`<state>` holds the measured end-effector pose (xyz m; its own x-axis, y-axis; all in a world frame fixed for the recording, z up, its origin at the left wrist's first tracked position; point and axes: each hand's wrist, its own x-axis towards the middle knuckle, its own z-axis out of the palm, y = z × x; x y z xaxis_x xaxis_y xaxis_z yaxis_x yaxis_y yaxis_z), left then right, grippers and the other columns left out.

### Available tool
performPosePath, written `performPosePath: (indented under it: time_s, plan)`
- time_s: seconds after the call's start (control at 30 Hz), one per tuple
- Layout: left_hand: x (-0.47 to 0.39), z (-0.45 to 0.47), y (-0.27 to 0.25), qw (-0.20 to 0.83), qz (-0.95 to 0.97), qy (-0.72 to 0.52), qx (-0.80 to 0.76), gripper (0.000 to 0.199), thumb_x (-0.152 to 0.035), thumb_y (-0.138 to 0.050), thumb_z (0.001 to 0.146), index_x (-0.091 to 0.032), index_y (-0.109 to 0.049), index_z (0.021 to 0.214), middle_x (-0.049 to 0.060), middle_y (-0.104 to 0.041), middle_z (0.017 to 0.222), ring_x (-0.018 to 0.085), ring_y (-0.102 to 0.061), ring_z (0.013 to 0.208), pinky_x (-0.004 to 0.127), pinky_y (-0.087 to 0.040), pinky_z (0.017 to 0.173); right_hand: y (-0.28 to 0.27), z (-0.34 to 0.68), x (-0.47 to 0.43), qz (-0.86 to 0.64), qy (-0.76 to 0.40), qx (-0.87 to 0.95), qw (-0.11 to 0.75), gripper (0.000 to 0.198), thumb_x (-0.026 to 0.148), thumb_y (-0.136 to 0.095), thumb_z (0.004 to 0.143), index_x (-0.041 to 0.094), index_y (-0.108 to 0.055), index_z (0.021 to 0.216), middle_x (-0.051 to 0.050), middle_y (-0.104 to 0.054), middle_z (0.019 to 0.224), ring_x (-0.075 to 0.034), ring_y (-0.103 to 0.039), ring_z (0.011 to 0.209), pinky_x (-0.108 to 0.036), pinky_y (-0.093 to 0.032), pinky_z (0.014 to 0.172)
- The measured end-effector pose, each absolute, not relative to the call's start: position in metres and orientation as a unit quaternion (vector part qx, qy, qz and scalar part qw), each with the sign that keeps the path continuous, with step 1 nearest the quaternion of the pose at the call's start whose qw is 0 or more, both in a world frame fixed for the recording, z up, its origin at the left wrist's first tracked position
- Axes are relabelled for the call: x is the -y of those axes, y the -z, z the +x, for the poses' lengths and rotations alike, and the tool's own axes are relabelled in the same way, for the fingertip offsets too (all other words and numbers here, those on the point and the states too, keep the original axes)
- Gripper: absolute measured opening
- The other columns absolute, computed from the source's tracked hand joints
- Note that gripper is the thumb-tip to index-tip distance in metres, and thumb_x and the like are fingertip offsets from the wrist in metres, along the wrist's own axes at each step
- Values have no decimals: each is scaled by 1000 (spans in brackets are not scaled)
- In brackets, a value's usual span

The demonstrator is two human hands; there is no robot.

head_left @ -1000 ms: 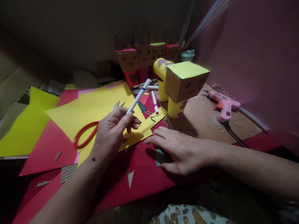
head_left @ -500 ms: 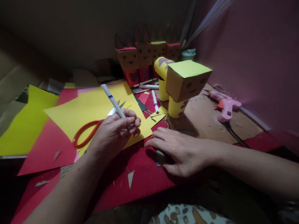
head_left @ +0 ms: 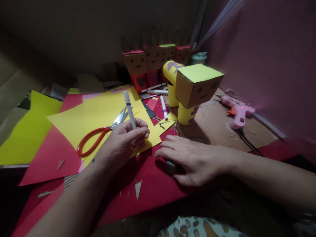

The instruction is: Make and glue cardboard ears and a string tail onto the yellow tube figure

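A white marker [head_left: 129, 110] with a blue band stands upright in my left hand [head_left: 130, 138], its lower end hidden by my closed fingers. Under that hand lies a yellow paper sheet [head_left: 98, 113], with red-handled scissors [head_left: 95, 138] on it, blades apart. My right hand [head_left: 189, 158] is curled low over the red tabletop [head_left: 148, 184]. Between its thumb and fingers shows a small dark piece with a teal edge [head_left: 171, 167], mostly in shadow. Just beyond stands a yellow figure with a cardboard box head [head_left: 195, 89] and purple patches.
A pink glue gun [head_left: 238, 110] with a lit red light lies on the brown board at right. Several box-headed figures [head_left: 134, 64] line the back. A second marker [head_left: 164, 108], paper scraps [head_left: 138, 190] and red paper [head_left: 51, 158] lie around.
My left hand has turned the marker more upright and slightly right, uncovering more of the scissors. The teal-edged piece under my right hand has tilted; that hand has barely shifted.
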<state>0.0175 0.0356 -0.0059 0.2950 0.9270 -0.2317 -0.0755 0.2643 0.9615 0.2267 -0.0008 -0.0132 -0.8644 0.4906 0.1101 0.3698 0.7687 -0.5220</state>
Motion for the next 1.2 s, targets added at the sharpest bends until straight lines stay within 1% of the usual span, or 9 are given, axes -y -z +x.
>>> performPosePath:
  time_s: [0.07, 0.13, 0.2, 0.37, 0.5, 0.67, 0.87, 1.03, 1.2]
  plan:
    - [-35, 18, 6, 651, 468, -385, -457, 13, -19, -71, 72, -16, -61, 78, -2, -56, 60, 5, -42, 48, 17, -32, 45, 11, 230, -1, -230, -279, 924, 124, 43, 18, -60, 76, 9, -53, 117, -13, -55, 104, -23, -47, 95, -39, -44, 88]
    - [-35, 18, 7, 649, 470, -382, -459, 13, -20, -71, 72, -16, -61, 78, -2, -56, 60, 5, -42, 48, 17, -31, 46, 8, 234, -2, -225, -305, 917, 122, 49, 13, -61, 73, 10, -50, 121, -12, -55, 105, -23, -47, 96, -38, -45, 88]
    - [-35, 17, 7, 647, 477, -379, -460, 13, -21, -71, 72, -16, -60, 77, -2, -56, 61, 4, -41, 47, 17, -30, 45, 6, 236, -3, -220, -309, 918, 113, 51, 8, -59, 72, 11, -50, 122, -11, -55, 105, -22, -47, 96, -38, -45, 87]
    - [-36, 17, 8, 641, 487, -376, -459, 12, -21, -71, 73, -16, -60, 77, -2, -56, 61, 4, -40, 47, 17, -29, 44, 6, 235, -3, -237, -290, 924, 79, 43, 6, -60, 72, 12, -54, 115, -12, -56, 105, -23, -46, 97, -37, -45, 83]
    - [-36, 16, 9, 641, 489, -373, -460, 11, -22, -70, 75, -16, -60, 77, -2, -57, 61, 4, -41, 47, 17, -29, 44, 5, 234, -4, -238, -305, 920, 60, 36, 5, -59, 72, 12, -56, 107, -9, -56, 98, -21, -46, 91, -34, -45, 79]
    - [-35, 16, 7, 633, 491, -364, -475, 11, -22, -69, 76, -17, -60, 77, -2, -57, 62, 6, -45, 49, 18, -32, 46, 4, 233, -4, -237, -301, 922, 55, 27, 6, -57, 72, 13, -58, 99, -9, -56, 95, -20, -46, 88, -33, -44, 79]
    - [-34, 16, 8, 626, 503, -362, -473, 12, -24, -69, 75, -17, -59, 77, -3, -56, 61, 6, -43, 49, 18, -32, 46, 6, 233, -2, -246, -268, 930, 54, 17, 10, -58, 73, 15, -56, 89, -8, -52, 93, -20, -44, 86, -32, -44, 75]
    - [-34, 16, 6, 621, 507, -350, -484, 12, -24, -68, 77, -17, -59, 78, -3, -57, 63, 6, -45, 51, 18, -33, 48, 6, 233, -2, -238, -272, 930, 69, 17, 9, -58, 72, 15, -51, 86, -7, -50, 93, -18, -43, 84, -30, -42, 72]
    - [-35, 15, 7, 614, 518, -346, -486, 12, -23, -68, 76, -17, -59, 77, -3, -57, 63, 6, -45, 50, 18, -32, 47, 4, 234, -4, -238, -328, 911, 78, 20, 3, -56, 71, 16, -52, 85, -5, -54, 87, -17, -45, 81, -29, -41, 72]
